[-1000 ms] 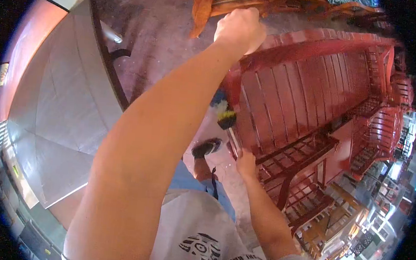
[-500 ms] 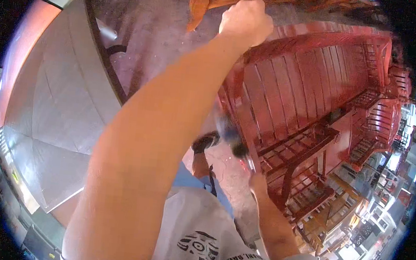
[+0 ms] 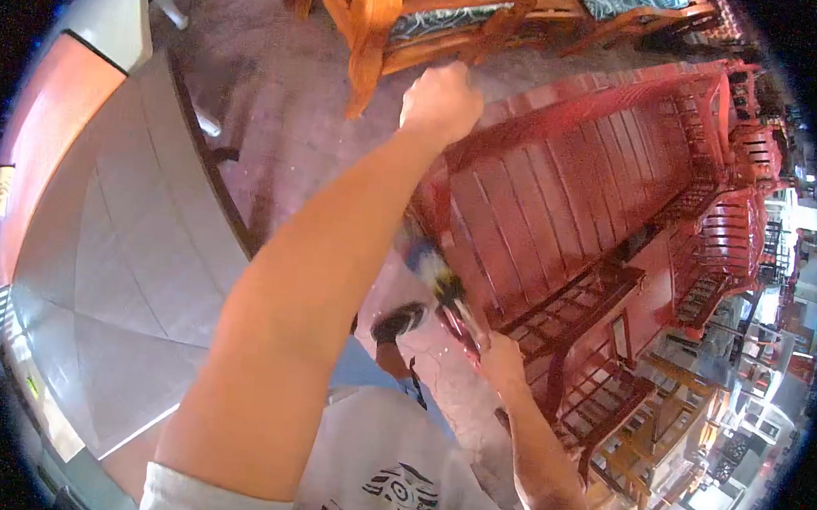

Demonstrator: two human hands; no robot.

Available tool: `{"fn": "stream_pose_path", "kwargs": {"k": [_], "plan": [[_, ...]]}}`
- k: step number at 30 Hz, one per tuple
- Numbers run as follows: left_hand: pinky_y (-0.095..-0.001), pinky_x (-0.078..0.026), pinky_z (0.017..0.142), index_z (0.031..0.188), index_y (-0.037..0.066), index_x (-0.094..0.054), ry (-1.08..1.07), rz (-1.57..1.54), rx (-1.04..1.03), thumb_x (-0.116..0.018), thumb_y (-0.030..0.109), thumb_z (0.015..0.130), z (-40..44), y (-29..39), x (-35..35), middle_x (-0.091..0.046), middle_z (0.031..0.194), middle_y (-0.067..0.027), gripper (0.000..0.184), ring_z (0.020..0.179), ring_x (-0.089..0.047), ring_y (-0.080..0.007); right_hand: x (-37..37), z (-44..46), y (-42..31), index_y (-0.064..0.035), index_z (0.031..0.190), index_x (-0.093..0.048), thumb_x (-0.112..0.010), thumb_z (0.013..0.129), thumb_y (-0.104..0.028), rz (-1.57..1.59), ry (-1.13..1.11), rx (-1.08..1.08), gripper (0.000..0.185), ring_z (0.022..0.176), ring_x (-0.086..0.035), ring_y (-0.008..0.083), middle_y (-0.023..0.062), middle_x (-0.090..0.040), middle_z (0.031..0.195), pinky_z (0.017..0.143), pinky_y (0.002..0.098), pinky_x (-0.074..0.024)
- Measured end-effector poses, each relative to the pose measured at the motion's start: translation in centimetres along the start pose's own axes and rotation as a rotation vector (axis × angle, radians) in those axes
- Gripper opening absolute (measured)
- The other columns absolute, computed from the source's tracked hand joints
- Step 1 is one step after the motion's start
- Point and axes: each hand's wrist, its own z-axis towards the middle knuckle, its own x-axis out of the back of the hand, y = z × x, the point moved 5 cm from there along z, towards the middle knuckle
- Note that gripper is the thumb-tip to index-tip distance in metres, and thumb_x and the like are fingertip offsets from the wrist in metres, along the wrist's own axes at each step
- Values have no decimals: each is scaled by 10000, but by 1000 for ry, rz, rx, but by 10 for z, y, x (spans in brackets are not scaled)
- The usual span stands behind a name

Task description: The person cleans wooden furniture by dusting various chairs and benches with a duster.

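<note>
My left hand is closed in a fist at the near top end of a red wooden bench, seemingly gripping its edge; the fingertips are hidden. The bench has a slatted panel and a glossy red finish. Lower down, my right hand is wrapped around the handle of a paintbrush. Its pale and dark bristles point up and left, close to the bench's near side. Motion blur hides whether the bristles touch the wood.
A large grey panel stands on the left. Ahead are orange-brown wooden chairs with patterned cushions. More red slatted furniture is behind the bench on the right. My shoe rests on the concrete floor.
The view has shifted, with more of the cushioned chairs showing. My left hand sits lower and further left in view. The paintbrush has moved left, and its bristles show more clearly.
</note>
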Motion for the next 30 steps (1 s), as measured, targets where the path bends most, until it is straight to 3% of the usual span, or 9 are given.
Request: {"fn": "stream_pose_path", "kwargs": {"k": [3,6,10,13,17,19,25,28,30], "plan": [[-488,-468,908,1040,10,-627,-1,2,19,-514,231,815,-2,2,4,-631,1057,-263,335,1031,-599,-412,13,17,-28,-4,941,-653,-467,938,-363,193,127,67,405,872,-620,457,266,-644,867,787,537,-490],[-500,-470,900,1105,38,-607,-13,-16,-21,-515,221,814,2,4,0,-632,1044,-266,356,1016,-600,-424,36,32,-64,-3,924,-656,-446,940,-374,-45,-21,-40,427,857,-620,462,275,-643,861,799,547,-481],[-505,-469,899,1154,62,-585,-11,1,-2,-519,233,816,5,3,4,-634,1035,-266,385,1013,-600,-423,16,40,-79,7,813,-643,-444,945,-323,176,277,73,408,827,-596,462,267,-627,845,759,540,-460],[-497,-465,906,1126,61,-599,-29,-12,-2,-511,237,816,5,2,-1,-632,1051,-261,368,1021,-593,-430,-58,84,-31,6,854,-620,-448,947,-338,-13,63,90,396,816,-589,470,269,-624,850,749,538,-459],[-484,-458,921,1074,53,-626,-41,-31,0,-498,275,833,7,-1,-5,-627,1071,-259,352,1041,-580,-436,29,27,-105,7,859,-630,-450,947,-334,296,330,258,395,833,-600,461,266,-632,853,761,535,-467],[-485,-462,909,1033,65,-647,-20,26,-22,-502,316,858,18,-13,-18,-632,1064,-244,339,1029,-589,-420,45,8,-121,8,895,-641,-429,951,-313,422,400,245,389,868,-616,445,265,-642,886,789,537,-477],[-457,-452,944,1098,42,-623,-149,222,3,-493,387,850,12,0,-13,-604,1147,-251,444,1091,-563,-424,17,31,-102,3,931,-599,-440,954,-344,167,160,249,382,792,-606,465,259,-634,821,716,529,-484],[-528,-378,1003,1118,48,-617,-241,261,-31,-492,411,850,15,5,-15,-581,1200,-236,469,1151,-535,-399,76,-4,-105,-4,844,-606,-481,927,-301,480,364,264,333,789,-601,462,276,-603,782,691,523,-464],[-590,-302,1027,1108,57,-618,-221,691,-155,-510,395,852,-14,46,4,-560,1226,-223,438,1162,-524,-374,83,5,-91,-6,856,-612,-482,929,-304,433,275,299,334,794,-604,450,258,-612,792,691,512,-467]]}}
